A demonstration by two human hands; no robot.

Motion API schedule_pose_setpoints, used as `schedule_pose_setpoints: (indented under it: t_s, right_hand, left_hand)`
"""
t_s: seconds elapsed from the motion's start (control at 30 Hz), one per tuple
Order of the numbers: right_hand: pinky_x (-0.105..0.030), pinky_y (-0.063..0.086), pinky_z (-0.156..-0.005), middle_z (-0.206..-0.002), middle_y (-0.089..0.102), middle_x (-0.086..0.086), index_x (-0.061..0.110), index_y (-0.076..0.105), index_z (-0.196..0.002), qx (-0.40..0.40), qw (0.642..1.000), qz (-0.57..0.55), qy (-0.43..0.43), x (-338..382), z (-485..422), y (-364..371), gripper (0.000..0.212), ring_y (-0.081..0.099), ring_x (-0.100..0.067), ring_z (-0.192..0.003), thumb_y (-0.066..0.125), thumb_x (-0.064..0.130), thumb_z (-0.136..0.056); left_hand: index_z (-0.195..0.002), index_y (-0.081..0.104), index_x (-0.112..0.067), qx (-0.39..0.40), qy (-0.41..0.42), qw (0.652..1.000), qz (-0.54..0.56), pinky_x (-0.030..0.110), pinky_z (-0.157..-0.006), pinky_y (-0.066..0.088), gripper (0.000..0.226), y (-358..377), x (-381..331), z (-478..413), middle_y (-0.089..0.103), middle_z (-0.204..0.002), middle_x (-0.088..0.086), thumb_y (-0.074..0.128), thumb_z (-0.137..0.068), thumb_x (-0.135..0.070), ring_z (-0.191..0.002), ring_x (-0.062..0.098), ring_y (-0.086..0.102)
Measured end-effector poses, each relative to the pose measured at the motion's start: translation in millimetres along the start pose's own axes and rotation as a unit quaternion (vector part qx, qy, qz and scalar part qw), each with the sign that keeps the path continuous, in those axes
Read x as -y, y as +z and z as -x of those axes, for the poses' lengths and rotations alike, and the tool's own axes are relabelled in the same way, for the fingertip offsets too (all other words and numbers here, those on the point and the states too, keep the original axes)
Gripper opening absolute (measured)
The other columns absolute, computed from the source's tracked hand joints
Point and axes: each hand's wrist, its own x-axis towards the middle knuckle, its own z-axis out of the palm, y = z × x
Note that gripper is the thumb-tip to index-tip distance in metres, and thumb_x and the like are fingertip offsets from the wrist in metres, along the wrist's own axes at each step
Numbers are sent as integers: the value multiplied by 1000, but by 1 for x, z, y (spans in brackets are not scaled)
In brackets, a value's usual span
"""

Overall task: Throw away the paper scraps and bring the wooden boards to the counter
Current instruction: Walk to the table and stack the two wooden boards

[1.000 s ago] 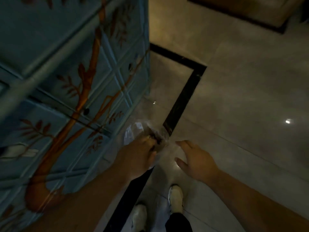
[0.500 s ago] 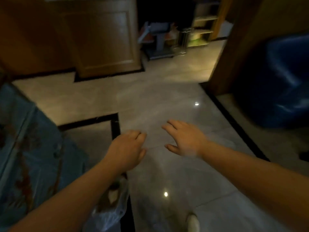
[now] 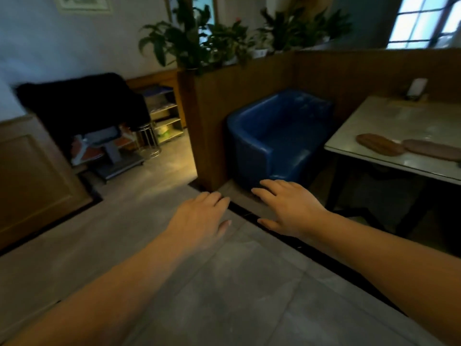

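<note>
Two flat oval wooden boards lie end to end on a pale table at the right: a brown one and a paler one beyond it. My left hand and my right hand hover palm down over the tiled floor, well short of the table. Both hands hold nothing, with the fingers loosely spread. No paper scraps show in this view.
A blue armchair stands against a wooden partition topped with potted plants. A doorway at the left shows a metal stool and shelves. A wooden panel fills the far left. A white card stand sits on the table's far side.
The view swung up and right, from the blue painted cabinet and plastic bag toward the armchair and table. My left hand let go of the bag, which is out of view.
</note>
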Motion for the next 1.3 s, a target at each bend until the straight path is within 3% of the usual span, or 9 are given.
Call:
schedule_pose_setpoints:
  t_s: [0.3, 0.5, 0.8, 1.03, 1.3]
  right_hand:
    - [-44, 33, -108, -155, 28, -10, 25, 24, -147, 12, 992, 49, 118, -207, 65, -14, 75, 32, -29, -137, 46, 61, -86]
    - [-43, 35, -107, -156, 25, -10, 25, 25, -147, 17, 980, 47, 192, -309, 81, -9, 76, 30, -28, -137, 47, 63, -85]
    - [-45, 40, -101, -152, 31, -11, 29, 25, -144, 27, 958, 58, 279, -442, 61, 43, 74, 37, -30, -133, 48, 65, -83]
    - [-47, 43, -99, -148, 32, -10, 30, 28, -138, 42, 939, 38, 338, -535, 16, 67, 70, 39, -29, -129, 52, 63, -81]
    - [-46, 51, -88, -141, 39, -8, 28, 35, -133, 56, 927, 45, 367, -645, 8, 102, 67, 47, -29, -120, 46, 65, -78]
  left_hand:
    - [-130, 45, -18, -41, 110, 993, 2, 37, -84, 51, 52, 9, -120, -221, 58, -125, 3, 51, -87, -47, -110, 21, 54]
    - [-131, 43, -18, -57, 170, 984, 23, 38, -87, 50, 52, 23, -163, -328, 56, -125, 1, 47, -88, -47, -112, 20, 52]
    - [-134, 42, -16, -62, 234, 968, 63, 38, -87, 50, 52, 79, -177, -489, 53, -132, 4, 47, -91, -45, -115, 21, 50]
    - [-118, 49, -20, -66, 275, 956, 70, 34, -74, 49, 43, 116, -174, -627, 58, -115, 0, 46, -88, -49, -102, 19, 54]
    - [-120, 49, -19, -52, 307, 947, 78, 37, -73, 50, 45, 158, -210, -748, 59, -115, 1, 48, -86, -48, -102, 21, 55]
